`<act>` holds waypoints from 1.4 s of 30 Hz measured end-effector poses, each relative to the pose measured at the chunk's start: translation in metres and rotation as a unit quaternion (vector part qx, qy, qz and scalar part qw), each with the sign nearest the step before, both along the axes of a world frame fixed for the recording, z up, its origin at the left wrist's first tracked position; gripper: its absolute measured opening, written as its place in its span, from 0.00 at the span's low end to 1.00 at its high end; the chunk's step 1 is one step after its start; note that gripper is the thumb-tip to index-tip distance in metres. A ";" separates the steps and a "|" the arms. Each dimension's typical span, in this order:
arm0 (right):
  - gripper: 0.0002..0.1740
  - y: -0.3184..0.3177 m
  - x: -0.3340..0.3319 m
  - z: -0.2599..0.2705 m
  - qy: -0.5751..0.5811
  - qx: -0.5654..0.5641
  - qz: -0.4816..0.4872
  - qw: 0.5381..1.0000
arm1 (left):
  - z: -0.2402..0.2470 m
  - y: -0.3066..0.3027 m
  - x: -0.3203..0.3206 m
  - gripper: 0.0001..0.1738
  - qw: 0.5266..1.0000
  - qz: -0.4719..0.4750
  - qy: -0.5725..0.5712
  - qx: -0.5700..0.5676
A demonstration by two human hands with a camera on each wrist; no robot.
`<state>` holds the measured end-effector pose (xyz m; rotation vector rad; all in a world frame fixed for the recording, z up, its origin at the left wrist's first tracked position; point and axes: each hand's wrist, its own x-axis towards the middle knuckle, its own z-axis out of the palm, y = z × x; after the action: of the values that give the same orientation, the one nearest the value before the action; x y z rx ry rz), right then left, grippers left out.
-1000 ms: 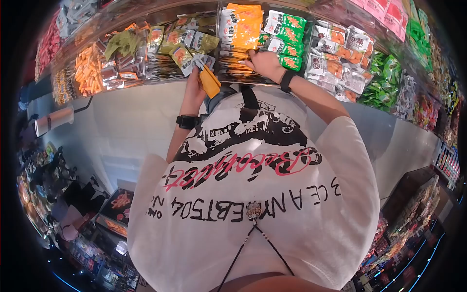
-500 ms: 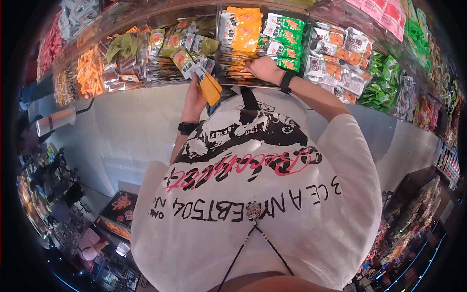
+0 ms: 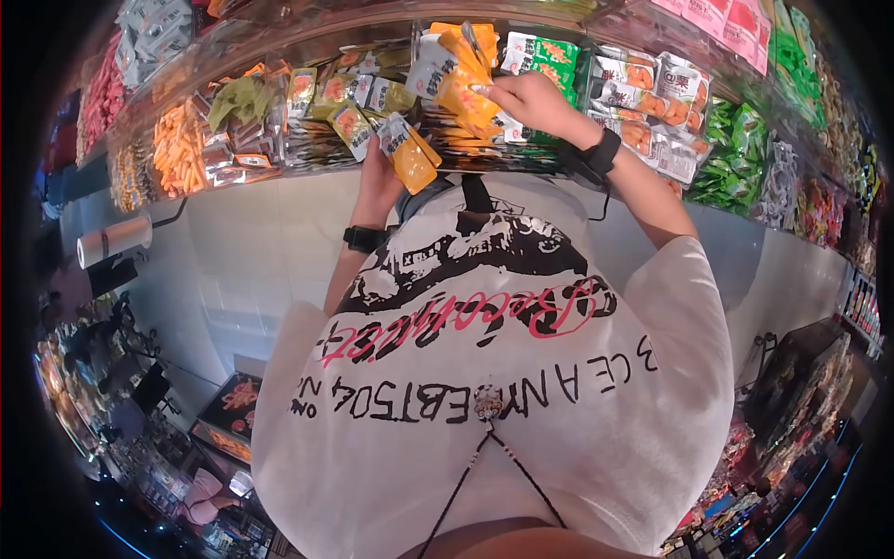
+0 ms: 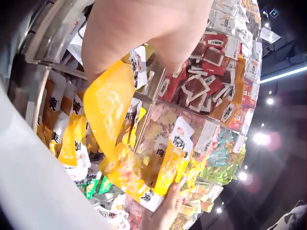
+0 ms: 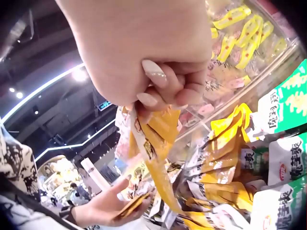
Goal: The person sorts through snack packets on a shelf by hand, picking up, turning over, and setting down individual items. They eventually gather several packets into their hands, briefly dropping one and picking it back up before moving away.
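Note:
My left hand [image 3: 376, 177] grips a few yellow-and-white snack packets [image 3: 410, 160] at the front edge of the bin holding olive-green packets [image 3: 391, 91]. Over the neighbouring bin, my right hand [image 3: 533, 101] pinches yellow packets [image 3: 466, 88] by their edge, held above the yellow stack [image 3: 466, 147]. In the right wrist view, the fingers of my right hand [image 5: 163, 81] are curled round the top of hanging yellow packets [image 5: 160, 143]. The left wrist view has my left hand [image 4: 144, 28] close up, with a yellow packet [image 4: 110, 108] below it.
Green packets [image 3: 549, 58] lie right of the yellow stack, then white chestnut packets [image 3: 684, 88]. Orange snacks [image 3: 175, 149] fill a bin at the left. A clear-film roll [image 3: 114, 240] hangs below the shelf at the left.
My right hand has risen out of the yellow stack and moved slightly right, now with yellow packets in its grip. The packets in my left hand have turned to show their printed fronts.

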<state>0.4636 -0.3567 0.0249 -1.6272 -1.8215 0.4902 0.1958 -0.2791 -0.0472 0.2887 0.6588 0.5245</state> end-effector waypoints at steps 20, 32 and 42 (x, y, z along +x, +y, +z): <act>0.29 0.011 -0.045 -0.012 0.124 -0.122 -0.020 0.985 | 0.019 0.017 0.044 0.36 0.993 -0.032 -0.113 0.002; 0.20 0.001 -0.011 -0.019 0.139 -0.097 -0.177 0.970 | 0.021 0.038 0.082 0.24 0.997 -0.020 -0.044 0.063; 0.21 -0.029 -0.042 -0.093 -0.219 -0.178 0.151 0.948 | 0.013 0.055 0.035 0.27 0.995 0.016 -0.059 0.078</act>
<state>0.4219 -0.3853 -0.0686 -1.8062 -2.4507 0.6618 0.2306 -0.2244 -0.0344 0.3905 0.5093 0.6200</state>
